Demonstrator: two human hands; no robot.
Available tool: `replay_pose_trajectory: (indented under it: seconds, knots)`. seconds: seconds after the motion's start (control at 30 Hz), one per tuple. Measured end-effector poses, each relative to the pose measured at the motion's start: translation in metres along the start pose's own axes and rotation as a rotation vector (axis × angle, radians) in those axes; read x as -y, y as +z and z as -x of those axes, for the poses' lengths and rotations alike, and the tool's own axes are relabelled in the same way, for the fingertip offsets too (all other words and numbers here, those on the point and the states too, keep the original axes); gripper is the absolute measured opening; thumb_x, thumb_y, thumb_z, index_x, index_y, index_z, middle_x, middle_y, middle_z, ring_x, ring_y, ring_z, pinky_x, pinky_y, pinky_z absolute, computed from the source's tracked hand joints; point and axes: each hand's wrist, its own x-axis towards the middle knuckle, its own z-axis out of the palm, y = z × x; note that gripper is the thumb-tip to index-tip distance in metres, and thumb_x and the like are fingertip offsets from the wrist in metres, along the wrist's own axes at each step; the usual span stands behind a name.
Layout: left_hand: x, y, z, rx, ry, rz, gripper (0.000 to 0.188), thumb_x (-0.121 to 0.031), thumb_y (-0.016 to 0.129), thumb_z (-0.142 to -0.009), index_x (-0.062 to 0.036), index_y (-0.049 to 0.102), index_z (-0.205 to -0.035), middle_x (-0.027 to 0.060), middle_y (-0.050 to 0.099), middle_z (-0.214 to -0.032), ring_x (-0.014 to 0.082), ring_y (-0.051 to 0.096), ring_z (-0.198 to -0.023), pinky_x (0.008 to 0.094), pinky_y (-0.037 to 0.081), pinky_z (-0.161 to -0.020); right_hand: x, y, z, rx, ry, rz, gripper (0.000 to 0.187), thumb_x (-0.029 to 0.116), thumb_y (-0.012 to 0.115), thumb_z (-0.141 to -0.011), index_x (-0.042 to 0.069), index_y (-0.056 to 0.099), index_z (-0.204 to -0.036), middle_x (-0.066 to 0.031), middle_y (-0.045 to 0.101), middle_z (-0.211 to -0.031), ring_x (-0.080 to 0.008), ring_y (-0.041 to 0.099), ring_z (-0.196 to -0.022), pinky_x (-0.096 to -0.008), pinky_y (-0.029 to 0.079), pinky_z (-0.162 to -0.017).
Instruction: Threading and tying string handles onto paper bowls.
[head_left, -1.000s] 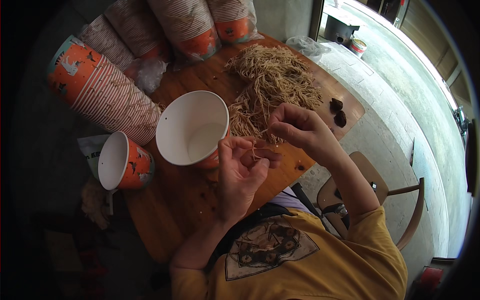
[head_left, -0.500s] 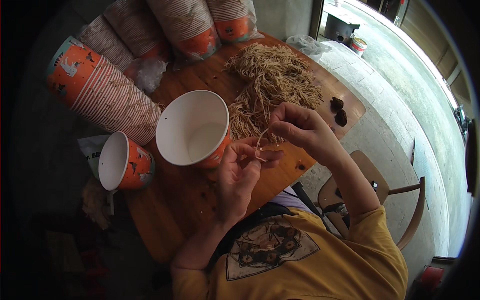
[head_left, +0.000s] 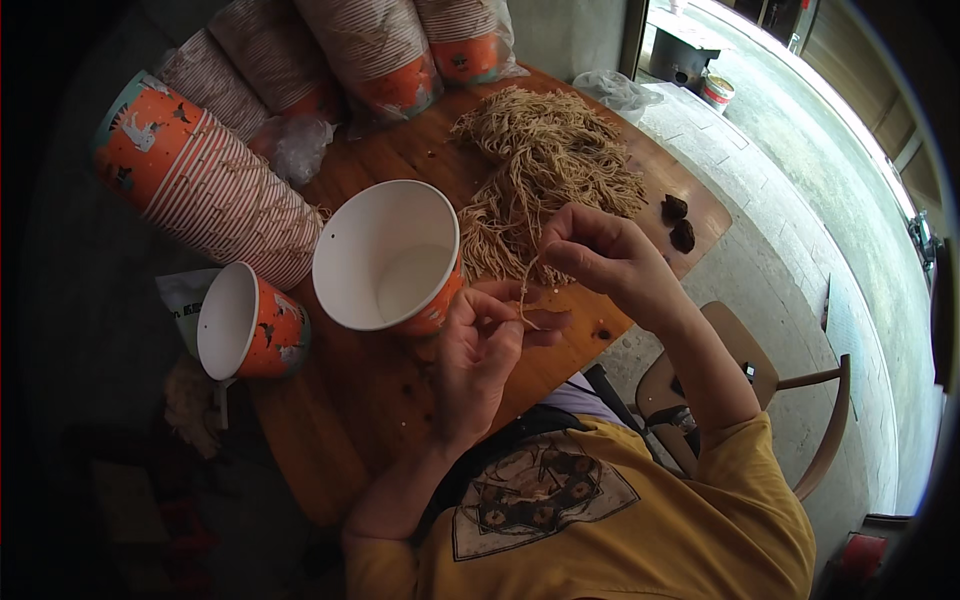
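A thin beige cord (head_left: 523, 292) runs between my two hands over the wooden table. The upper end is pinched between thumb and forefinger of my right hand (head_left: 600, 250). Lower down, my left hand (head_left: 473, 360) grips the cord between thumb and fingers, some of its other fingers extended. Behind my hands lies a heap of similar tan cords (head_left: 565, 155), its near strands close to my right fingers. To the left of my hands a large paper bucket (head_left: 340, 275), white inside and orange outside, tilts with its mouth toward me; its base is hidden.
A smaller orange paper bucket (head_left: 282, 325) stands at the left table edge, beside a long nested stack (head_left: 235, 200) with cords on it. Bagged stacks (head_left: 370, 60) line the back. Two dark lumps (head_left: 681, 235) lie at the table's right; a wooden chair (head_left: 730, 345) stands beyond.
The cord between my hands hangs straighter than before, and my left fingers have shifted slightly. My right hand has barely moved.
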Motion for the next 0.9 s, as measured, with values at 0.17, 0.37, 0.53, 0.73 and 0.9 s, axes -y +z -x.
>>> replay_pose_trajectory:
  seconds: [0.17, 0.37, 0.53, 0.73, 0.9]
  knots:
    - [0.001, 0.000, 0.002, -0.012, -0.062, 0.039, 0.006, -0.003, 0.043, -0.091, -0.0011, 0.041, -0.097, 0.0179, 0.050, -0.116, 0.0312, 0.066, -0.092, 0.0317, 0.059, -0.065, 0.008, -0.001, 0.002, -0.004, -0.010, -0.020, 0.015, 0.020, 0.057, -0.094, 0.006, 0.056, -0.091, 0.0065, 0.053, -0.078, -0.0005, 0.047, -0.070, -0.0178, 0.038, -0.061]
    - [0.007, -0.004, 0.008, 0.000, -0.106, 0.059, 0.007, -0.004, 0.043, -0.092, -0.0013, 0.040, -0.097, 0.0166, 0.050, -0.112, 0.0325, 0.066, -0.092, 0.0293, 0.059, -0.059, 0.010, -0.001, 0.000, -0.025, -0.018, -0.038, 0.015, 0.021, 0.057, -0.094, 0.006, 0.056, -0.089, 0.0066, 0.052, -0.077, -0.0006, 0.048, -0.069, -0.0181, 0.038, -0.060]
    - [0.008, -0.003, 0.011, -0.012, -0.123, 0.039, 0.005, -0.003, 0.043, -0.091, -0.0016, 0.040, -0.095, 0.0141, 0.050, -0.106, 0.0323, 0.066, -0.093, 0.0286, 0.059, -0.058, 0.008, -0.002, -0.001, -0.018, -0.029, -0.066, 0.015, 0.020, 0.056, -0.094, 0.006, 0.056, -0.089, 0.0064, 0.053, -0.078, -0.0006, 0.048, -0.071, -0.0183, 0.039, -0.061]
    - [0.013, -0.007, 0.015, -0.010, -0.090, 0.033, 0.005, -0.001, 0.043, -0.091, -0.0029, 0.040, -0.095, 0.0131, 0.049, -0.104, 0.0313, 0.067, -0.090, 0.0308, 0.058, -0.058, 0.005, -0.002, -0.003, -0.040, -0.045, -0.042, 0.015, 0.019, 0.056, -0.094, 0.005, 0.056, -0.089, 0.0065, 0.053, -0.078, -0.0007, 0.047, -0.071, -0.0183, 0.039, -0.062]
    - [0.029, -0.022, 0.019, -0.023, -0.061, -0.084, 0.008, -0.001, 0.042, -0.092, -0.0037, 0.042, -0.099, 0.0118, 0.049, -0.107, 0.0266, 0.062, -0.099, 0.0313, 0.054, -0.071, -0.003, -0.001, -0.007, -0.003, -0.060, 0.041, 0.016, 0.020, 0.058, -0.094, 0.005, 0.057, -0.091, 0.0067, 0.053, -0.076, -0.0013, 0.046, -0.069, -0.0190, 0.040, -0.061]
